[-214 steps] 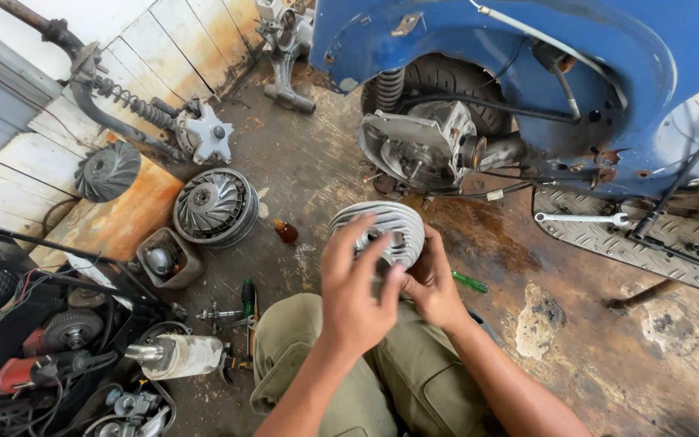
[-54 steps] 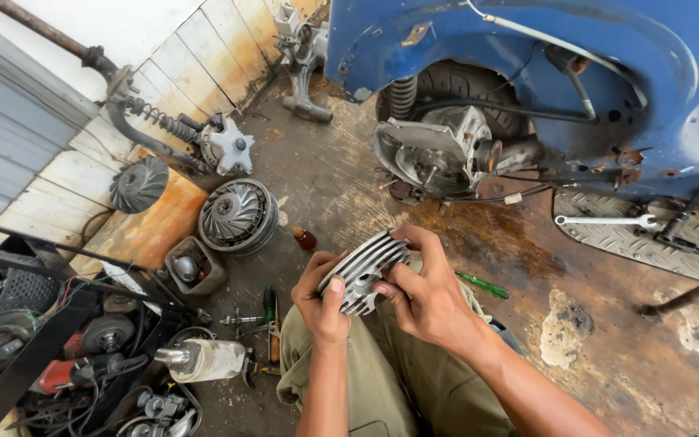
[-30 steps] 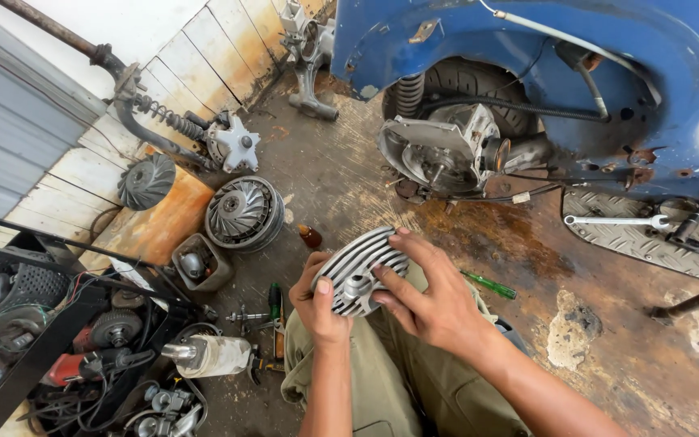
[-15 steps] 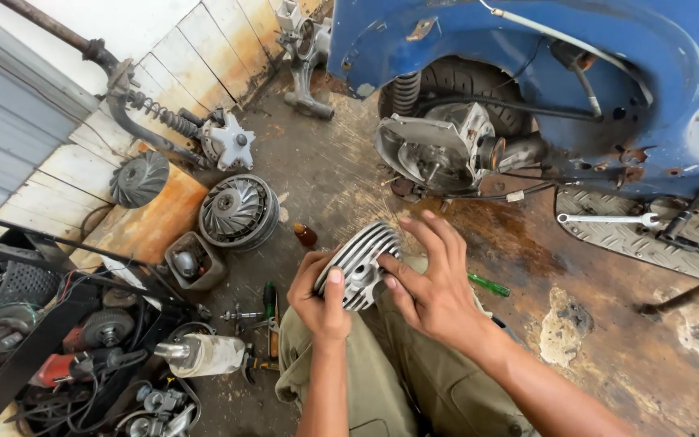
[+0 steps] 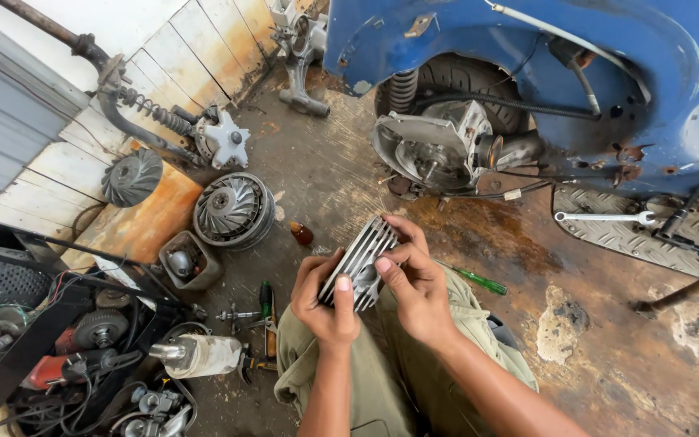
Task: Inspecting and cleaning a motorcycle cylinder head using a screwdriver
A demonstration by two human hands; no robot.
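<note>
From the head camera, both hands are closed around a finned metal engine part (image 5: 359,260), held up over the person's lap. The left hand (image 5: 323,298) cups it from the lower left, thumb laid along the fin edges and fingers hidden behind. The right hand (image 5: 416,285) grips it from the right, thumb pressed onto the near face and fingers curled over the top edge.

The part looks like cast metal: stiff, probably fairly heavy, and unlikely to bend under a firm squeeze. The thin fins are its weak point; they could chip if knocked on the concrete floor (image 5: 446,356), and their edges may bite into the skin. It may well be oily, so slippery. A hold across the solid rim from both sides, as here, seems safer than pinching single fins.

Beyond the right hand's fingertips sits the open engine (image 5: 438,150) of a blue scooter (image 5: 527,48). A green screwdriver (image 5: 479,281) lies just right of the right hand, and a spanner (image 5: 608,217) well beyond it. Out past the left hand lie a round fan wheel (image 5: 232,209), a small brown bottle (image 5: 302,234) and a heap of tools (image 5: 82,356).
</note>
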